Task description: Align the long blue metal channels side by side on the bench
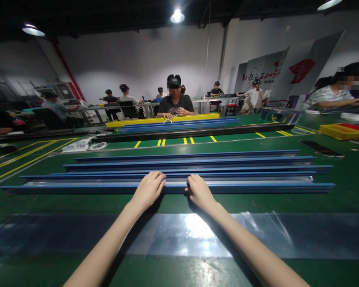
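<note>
Several long blue channel strips point(245, 187) lie side by side across the green table in front of me. My left hand point(150, 186) is bent over the near strip, its fingers curled across the upper edge. A short gap to the right, my right hand point(198, 189) grips the same strip with its fingers folded over the edge. Both thumbs are on the near side, partly hidden. Inside the near channel lies a pale, shiny lining point(257, 179). Closer to me, a wide clear plastic sheet point(167, 239) stretches flat under my forearms.
Beyond the blue strips lie a long black strip point(197, 132) and a yellow strip point(197, 117). A co-worker point(176, 99) sits opposite. To the right are a phone point(321, 148) and a yellow tray point(341, 132); a white ring point(98, 146) lies left.
</note>
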`<act>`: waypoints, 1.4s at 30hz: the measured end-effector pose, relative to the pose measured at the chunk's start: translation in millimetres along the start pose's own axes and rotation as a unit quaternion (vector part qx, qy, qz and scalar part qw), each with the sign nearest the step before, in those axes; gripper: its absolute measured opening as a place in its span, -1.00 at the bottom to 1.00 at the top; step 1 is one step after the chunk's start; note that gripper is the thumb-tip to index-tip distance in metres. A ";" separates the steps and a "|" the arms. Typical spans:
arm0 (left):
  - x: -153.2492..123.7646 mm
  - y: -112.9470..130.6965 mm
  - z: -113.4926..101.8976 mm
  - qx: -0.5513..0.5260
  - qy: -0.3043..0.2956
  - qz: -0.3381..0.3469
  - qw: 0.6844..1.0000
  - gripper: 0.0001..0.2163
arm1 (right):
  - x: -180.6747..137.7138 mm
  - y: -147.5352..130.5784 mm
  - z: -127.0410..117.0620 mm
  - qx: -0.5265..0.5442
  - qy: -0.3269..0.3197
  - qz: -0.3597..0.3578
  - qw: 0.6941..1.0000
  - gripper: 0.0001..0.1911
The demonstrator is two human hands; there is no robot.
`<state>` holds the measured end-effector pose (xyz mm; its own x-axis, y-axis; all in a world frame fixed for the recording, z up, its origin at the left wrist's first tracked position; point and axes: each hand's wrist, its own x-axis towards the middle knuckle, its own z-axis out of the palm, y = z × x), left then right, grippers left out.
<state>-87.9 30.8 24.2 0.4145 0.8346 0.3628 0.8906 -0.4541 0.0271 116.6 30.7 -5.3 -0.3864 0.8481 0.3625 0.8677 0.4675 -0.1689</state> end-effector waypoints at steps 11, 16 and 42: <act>43.6 56.5 38.2 -0.009 0.002 -0.038 0.999 -0.74 | -3.2 16.9 -22.3 0.159 -0.034 -0.069 0.984 -0.72; 44.4 54.0 39.8 0.013 -0.022 -0.045 0.999 -0.72 | -18.5 56.8 -40.6 0.157 0.011 -0.033 0.987 -0.84; 22.6 16.7 18.6 0.073 -0.070 -0.063 0.993 -0.73 | -50.6 118.9 -56.0 -0.185 -0.009 0.179 0.966 -0.64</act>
<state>-60.2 47.9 15.6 0.3114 0.9216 0.2316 0.9503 -0.3022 -0.0753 256.8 29.4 7.6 -0.0436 0.9447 0.3250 0.9978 0.0252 0.0606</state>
